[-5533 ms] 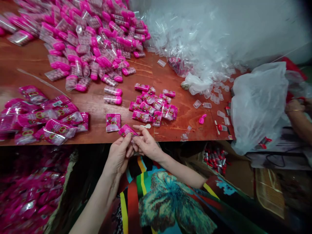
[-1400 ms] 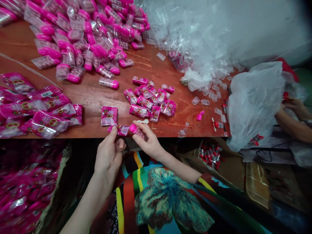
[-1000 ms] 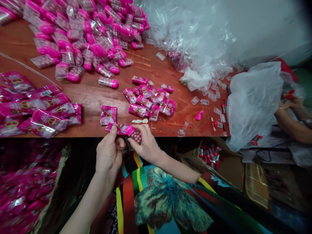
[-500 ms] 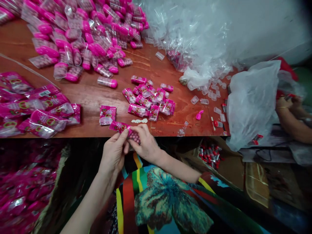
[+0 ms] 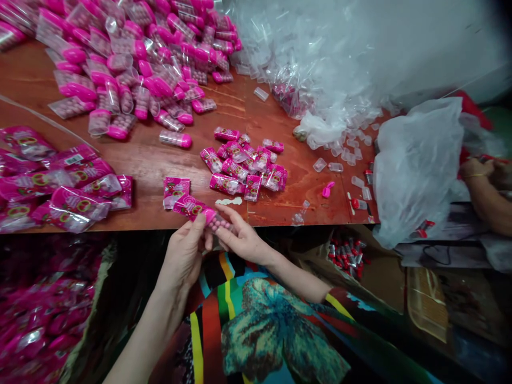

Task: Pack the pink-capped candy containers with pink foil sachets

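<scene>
At the table's front edge, my left hand [image 5: 188, 242] pinches a candy tube [image 5: 218, 221] with its thumb on the pink printed sleeve [image 5: 188, 207] around one end. Pink candy balls show through the tube's clear part. My right hand [image 5: 244, 240] holds the clear end from the other side, its thumb low along the tube and its index finger stretched out above. Just beyond my left hand lies a small stack of flat pink sleeves [image 5: 176, 191]. To the right of it sits a heap of small sleeved candy packs [image 5: 244, 162].
Pink-capped candy tubes [image 5: 132, 69] are piled at the back left. Larger pink packs [image 5: 60, 178] lie at left. Clear plastic bags [image 5: 312, 58] and loose clear caps stand behind. At right are a white bag [image 5: 416, 165], a box of red-capped tubes [image 5: 348, 250] and a co-worker's hand [image 5: 478, 168].
My right hand has loosened, its index finger straighter and lifted. The sleeved end of the tube has shifted slightly left. The co-worker's hands have moved a little to the right.
</scene>
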A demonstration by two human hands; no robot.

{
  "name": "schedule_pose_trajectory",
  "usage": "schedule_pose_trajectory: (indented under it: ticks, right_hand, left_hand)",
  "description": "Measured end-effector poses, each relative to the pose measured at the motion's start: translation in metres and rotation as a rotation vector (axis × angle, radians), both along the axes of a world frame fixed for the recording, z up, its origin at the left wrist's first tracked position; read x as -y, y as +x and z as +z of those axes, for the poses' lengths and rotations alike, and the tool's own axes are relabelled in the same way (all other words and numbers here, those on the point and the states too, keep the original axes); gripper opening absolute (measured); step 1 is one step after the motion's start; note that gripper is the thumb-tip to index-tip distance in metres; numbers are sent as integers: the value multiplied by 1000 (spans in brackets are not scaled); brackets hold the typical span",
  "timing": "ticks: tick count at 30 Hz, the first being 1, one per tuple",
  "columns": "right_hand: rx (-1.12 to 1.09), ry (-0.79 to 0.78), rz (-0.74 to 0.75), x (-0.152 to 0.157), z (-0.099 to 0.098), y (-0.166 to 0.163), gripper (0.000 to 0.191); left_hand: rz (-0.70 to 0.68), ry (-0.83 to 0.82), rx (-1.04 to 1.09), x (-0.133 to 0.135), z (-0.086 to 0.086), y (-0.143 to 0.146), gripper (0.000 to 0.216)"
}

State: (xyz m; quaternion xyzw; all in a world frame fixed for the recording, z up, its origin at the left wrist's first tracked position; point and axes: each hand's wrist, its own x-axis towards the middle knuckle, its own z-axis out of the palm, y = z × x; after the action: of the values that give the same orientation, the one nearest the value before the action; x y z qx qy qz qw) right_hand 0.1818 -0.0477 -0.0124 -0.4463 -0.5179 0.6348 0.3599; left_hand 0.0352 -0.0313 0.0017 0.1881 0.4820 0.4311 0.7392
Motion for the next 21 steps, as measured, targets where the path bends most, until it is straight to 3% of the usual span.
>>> schedule_pose_trajectory:
  ticks: [4, 6, 10, 13, 15, 18, 21]
  right_hand:
    - [342, 101, -2, 3, 7, -1, 66]
    - [243, 56, -33, 3, 8, -2, 66]
    - [-173, -205, 26, 0, 4, -2, 70]
    - [-227, -231, 53, -2, 2, -2, 70]
    - [-141, -132, 20, -1, 1, -3, 67]
    - [159, 46, -8, 2, 5, -6, 67]
    - [357, 111, -12, 2, 8, -7, 70]
  left_hand:
    - [-4, -52, 55, 2, -1, 4, 38]
    - [-40, -68, 88, 3, -1, 5, 35]
    - [-113, -69, 81, 4, 1, 3, 34]
    - [-136, -79, 88, 1, 3, 0, 34]
    - [-110, -95, 105, -1, 3, -1, 35]
    - [-50, -117, 114, -1, 0, 2, 40]
    - [-38, -138, 87, 3, -3, 5, 42]
